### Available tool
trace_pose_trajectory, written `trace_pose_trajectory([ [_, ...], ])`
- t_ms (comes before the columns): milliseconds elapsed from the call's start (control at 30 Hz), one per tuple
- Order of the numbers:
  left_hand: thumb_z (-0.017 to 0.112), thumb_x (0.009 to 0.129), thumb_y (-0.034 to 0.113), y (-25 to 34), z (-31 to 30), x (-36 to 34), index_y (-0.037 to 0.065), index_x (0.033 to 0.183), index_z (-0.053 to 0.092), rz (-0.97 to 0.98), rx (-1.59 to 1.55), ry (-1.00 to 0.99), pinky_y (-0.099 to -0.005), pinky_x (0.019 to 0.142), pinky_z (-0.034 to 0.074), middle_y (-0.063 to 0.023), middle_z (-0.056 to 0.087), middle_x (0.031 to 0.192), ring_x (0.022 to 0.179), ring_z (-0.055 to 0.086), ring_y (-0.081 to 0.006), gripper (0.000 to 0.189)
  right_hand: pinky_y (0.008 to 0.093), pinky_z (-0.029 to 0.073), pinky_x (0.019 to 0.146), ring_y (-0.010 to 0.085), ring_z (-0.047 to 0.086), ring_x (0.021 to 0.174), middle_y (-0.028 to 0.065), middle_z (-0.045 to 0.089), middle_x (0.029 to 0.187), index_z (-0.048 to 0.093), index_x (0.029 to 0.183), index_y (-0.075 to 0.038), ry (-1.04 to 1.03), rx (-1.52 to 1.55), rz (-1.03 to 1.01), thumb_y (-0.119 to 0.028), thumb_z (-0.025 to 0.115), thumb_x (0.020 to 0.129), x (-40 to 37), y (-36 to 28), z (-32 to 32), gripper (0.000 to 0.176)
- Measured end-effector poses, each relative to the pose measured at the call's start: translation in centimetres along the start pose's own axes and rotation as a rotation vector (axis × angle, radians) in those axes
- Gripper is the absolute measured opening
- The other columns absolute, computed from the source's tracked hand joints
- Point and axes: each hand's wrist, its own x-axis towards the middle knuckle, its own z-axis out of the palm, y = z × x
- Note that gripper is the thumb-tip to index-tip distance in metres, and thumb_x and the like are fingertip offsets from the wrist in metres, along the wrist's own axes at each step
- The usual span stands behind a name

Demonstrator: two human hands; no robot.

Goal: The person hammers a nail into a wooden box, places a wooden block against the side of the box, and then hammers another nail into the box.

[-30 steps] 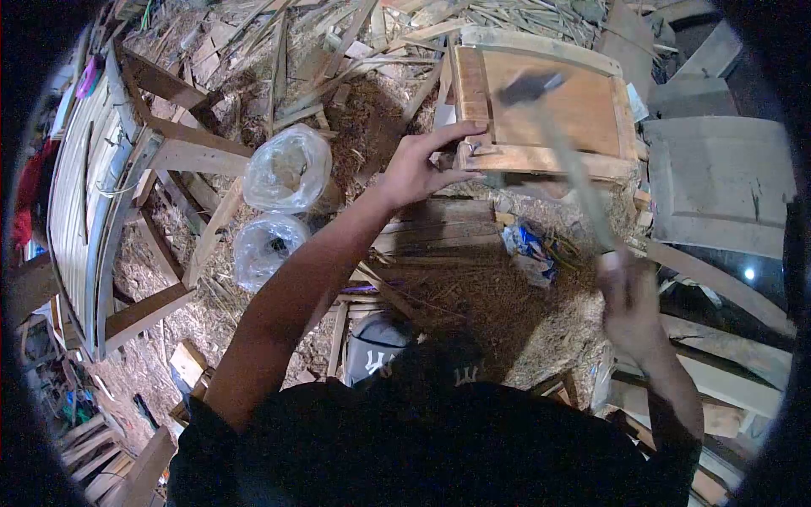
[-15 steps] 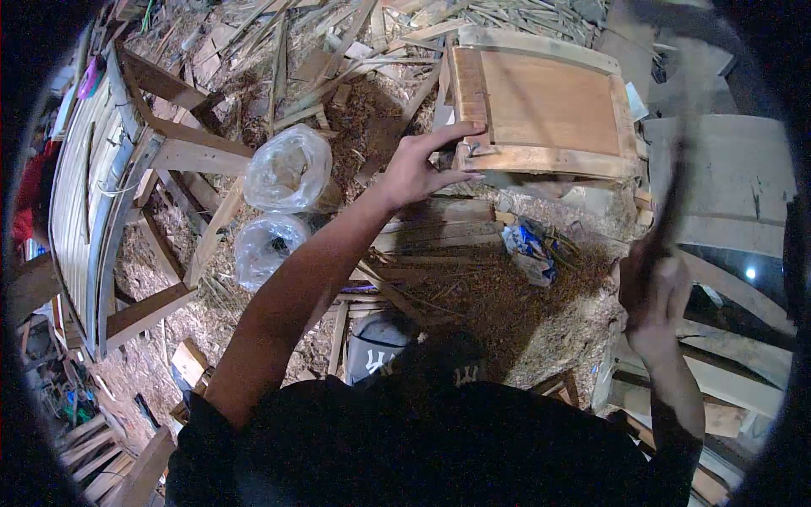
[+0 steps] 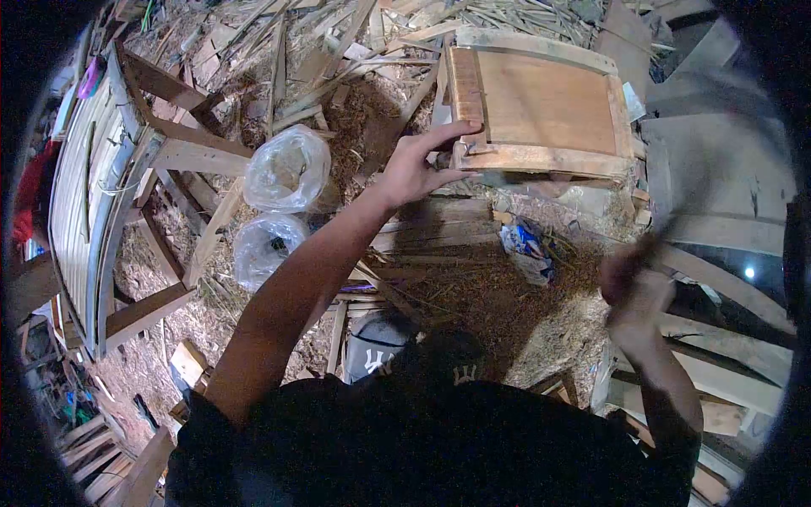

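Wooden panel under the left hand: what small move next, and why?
Probably swing the hammer down onto the near left corner of the wooden panel, clear of the fingers. The left hand grips that corner, steadying it, while the right hand holds the blurred hammer raised to the right, apart from the wood.

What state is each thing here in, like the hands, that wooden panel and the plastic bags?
left hand: clamped on the wooden panel's near corner, fingers over its top.
wooden panel: lying flat on scrap wood, held at one corner.
right hand: closed around a tool handle, blurred by motion.
tool handle: raised, its head too blurred to see.
upper plastic bag: puffed up.
lower plastic bag: crumpled, on the sawdust.
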Motion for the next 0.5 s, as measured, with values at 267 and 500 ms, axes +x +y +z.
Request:
trace_pose_trajectory([
  [267,0.085,0.073,0.011,0.1,-0.1,0.2,0.012,0.136,0.056,0.042,0.045,0.008,-0.0376,0.102,0.05,-0.0114,0.062,0.134,0.122,0.061,-0.0273,0.07,0.035,0.037,0.049,0.0172,0.042,0.051,0.0061,0.046,0.064,0.053,0.089,-0.001,0.017,0.693,0.457,-0.033,0.041,0.106,0.6,-1.9,-1.6,0.038],
  [500,0.085,0.072,0.01,0.2,-0.2,-0.2,0.012,0.135,0.057,-0.031,0.004,-0.015,-0.0385,0.104,0.049,-0.0122,0.062,0.133,0.123,0.061,-0.0285,0.069,0.0492,0.046,0.067,0.0462,0.052,0.068,0.0224,0.055,0.074,0.053,0.103,0.003,-0.21,0.231,0.205,-0.024,0.044,0.104,1.4,-2.6,1.2,0.028],
])
